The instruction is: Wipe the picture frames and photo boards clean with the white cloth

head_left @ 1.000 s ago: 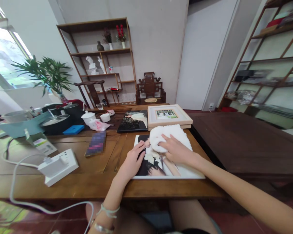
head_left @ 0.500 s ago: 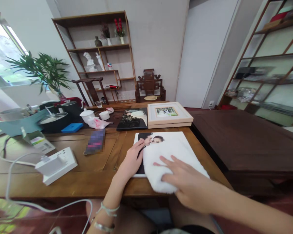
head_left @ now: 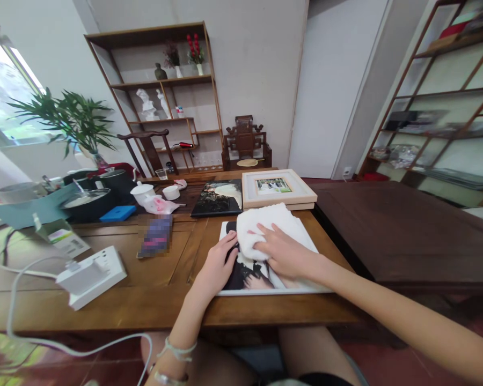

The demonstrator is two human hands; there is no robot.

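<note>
A photo print (head_left: 249, 279) of a couple lies flat on the wooden table in front of me. On its left edge rests my left hand (head_left: 219, 262), fingers stretched out and holding nothing. My right hand (head_left: 284, 249) presses a folded white towel (head_left: 279, 217) onto the print's upper part, gripping it with the thumb and fingers. The towel hides the faces and much of the upper right of the picture. Dark clothing and a pictured hand show along the lower left.
Behind the print lie a dark photo panel (head_left: 219, 197) and a pale wooden frame (head_left: 279, 188). A power strip (head_left: 96, 276) with a white cable, a blurred-out item (head_left: 156, 236), a blue box (head_left: 118, 213) and a white teapot (head_left: 142, 191) stand left. A brown table (head_left: 386, 230) adjoins at right.
My right hand has pushed the towel away from me, from the print's near edge to its far part. The lower picture now shows. My left hand stays nearly in place.
</note>
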